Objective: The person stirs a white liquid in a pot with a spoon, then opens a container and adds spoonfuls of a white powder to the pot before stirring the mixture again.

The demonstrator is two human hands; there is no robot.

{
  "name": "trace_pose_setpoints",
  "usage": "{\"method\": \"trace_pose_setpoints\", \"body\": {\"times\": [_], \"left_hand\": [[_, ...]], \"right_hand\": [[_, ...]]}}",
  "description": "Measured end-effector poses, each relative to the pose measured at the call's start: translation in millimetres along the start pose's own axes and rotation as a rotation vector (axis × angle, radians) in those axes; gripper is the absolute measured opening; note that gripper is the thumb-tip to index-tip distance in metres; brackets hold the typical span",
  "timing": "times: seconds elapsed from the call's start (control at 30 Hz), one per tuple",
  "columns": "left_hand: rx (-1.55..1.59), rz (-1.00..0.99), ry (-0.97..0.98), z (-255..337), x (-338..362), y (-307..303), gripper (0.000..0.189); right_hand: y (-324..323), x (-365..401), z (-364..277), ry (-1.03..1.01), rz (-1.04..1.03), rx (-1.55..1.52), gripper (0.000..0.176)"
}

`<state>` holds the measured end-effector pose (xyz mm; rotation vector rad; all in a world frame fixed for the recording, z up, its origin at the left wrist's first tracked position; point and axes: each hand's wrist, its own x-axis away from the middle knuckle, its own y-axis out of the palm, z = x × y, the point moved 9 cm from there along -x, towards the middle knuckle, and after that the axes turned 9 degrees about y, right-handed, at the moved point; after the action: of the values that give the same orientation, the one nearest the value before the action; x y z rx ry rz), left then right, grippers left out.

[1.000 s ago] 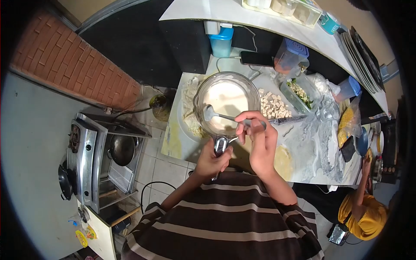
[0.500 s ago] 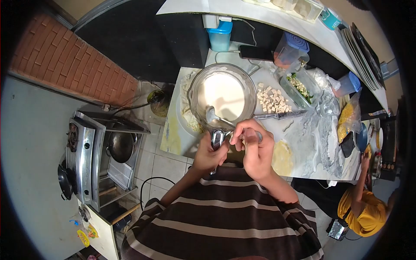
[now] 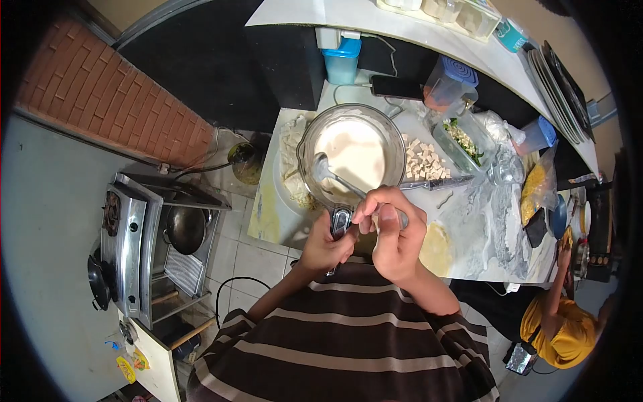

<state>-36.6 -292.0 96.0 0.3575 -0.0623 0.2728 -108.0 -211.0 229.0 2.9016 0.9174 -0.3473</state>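
Note:
A glass bowl (image 3: 400, 144) of creamy white batter stands on the marble-patterned table (image 3: 469, 248). My left hand (image 3: 324, 246) is wrapped round the bowl's dark, shiny handle (image 3: 341, 221). In my right hand (image 3: 396, 231), pinched between thumb and fingers, is a metal ladle (image 3: 345, 183); its head lies in the batter at the bowl's left side. Small pale cubes (image 3: 425, 161) are scattered right of the bowl, beside a knife (image 3: 439, 182). Under the bowl's left edge shows a plate (image 3: 284, 184) with pale food.
A clear container (image 3: 462, 141) with chopped greens, a phone (image 3: 395, 87) and a blue-lidded box (image 3: 450, 84) are further back. A stove (image 3: 124, 248) and a wok (image 3: 185, 230) are at left. Another person in a yellow shirt (image 3: 566, 331) is at far right.
The ladle's head has moved slightly up and left in the bowl. The bowl sits slightly further right and lower in view. Both hands keep their hold.

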Motion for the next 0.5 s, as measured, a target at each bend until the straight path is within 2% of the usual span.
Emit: {"method": "trace_pose_setpoints", "body": {"times": [0.03, 0.17, 0.23, 0.33, 0.5], "left_hand": [[0.000, 0.001, -0.001, 0.3, 0.3, 0.6, 0.022], [-0.020, 0.006, -0.004, 0.7, 0.0, 1.9, 0.020], [-0.013, 0.004, -0.009, -1.7, -0.8, 0.9, 0.020], [0.017, -0.006, 0.006, -2.5, -0.4, 0.9, 0.019], [-0.016, 0.011, -0.051, -0.6, 0.5, 2.3, 0.019]], "right_hand": [[2.6, 1.2, -0.5, 0.002, -0.018, 0.014, 0.029], [3.6, 6.3, 3.2, 0.011, -0.020, 0.013, 0.029], [4.7, 7.2, 10.8, 0.076, -0.060, -0.031, 0.017], [1.4, 8.1, 17.3, 0.127, -0.073, 0.034, 0.019], [-10.4, 5.1, 14.3, 0.069, -0.032, 0.058, 0.022]]}}
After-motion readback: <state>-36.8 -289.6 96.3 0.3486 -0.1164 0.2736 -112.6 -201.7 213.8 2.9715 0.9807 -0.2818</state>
